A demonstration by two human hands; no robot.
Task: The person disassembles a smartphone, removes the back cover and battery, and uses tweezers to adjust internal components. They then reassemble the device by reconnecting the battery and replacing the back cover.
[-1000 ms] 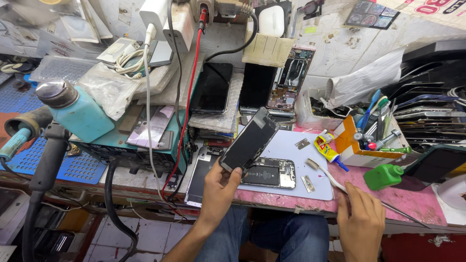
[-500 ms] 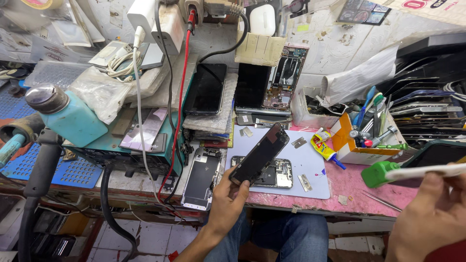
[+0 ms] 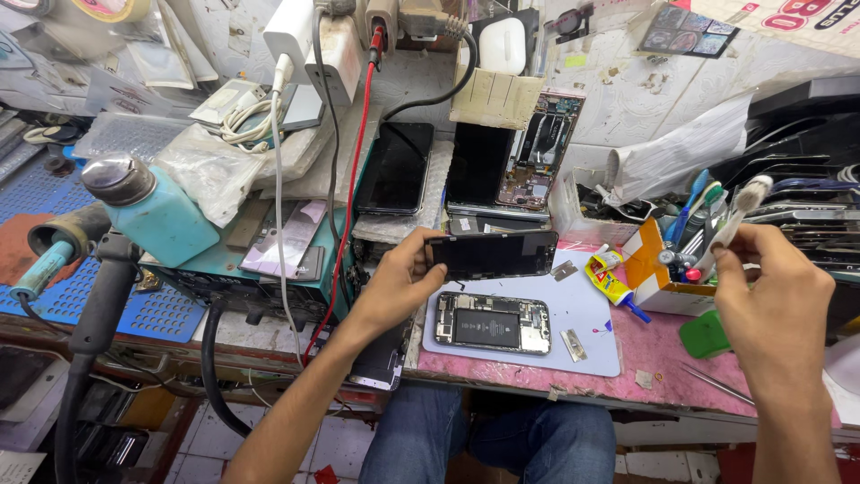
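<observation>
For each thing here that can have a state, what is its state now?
Left hand: grips black phone screen panel, lifted off the mat.
Right hand: grips white brush.
Opened phone body: flat, insides exposed.
Yellow glue tube: lying down.

Light was bright and even, from overhead; shadows stayed soft and short beneath the left hand. Faint glare lay on the dark phone screen that hand held, and on the black panels beyond it. Focus was sharp around both hands; the right hand showed slight motion blur. Wide-angle bending curved the bench edges outward from the hands.
</observation>
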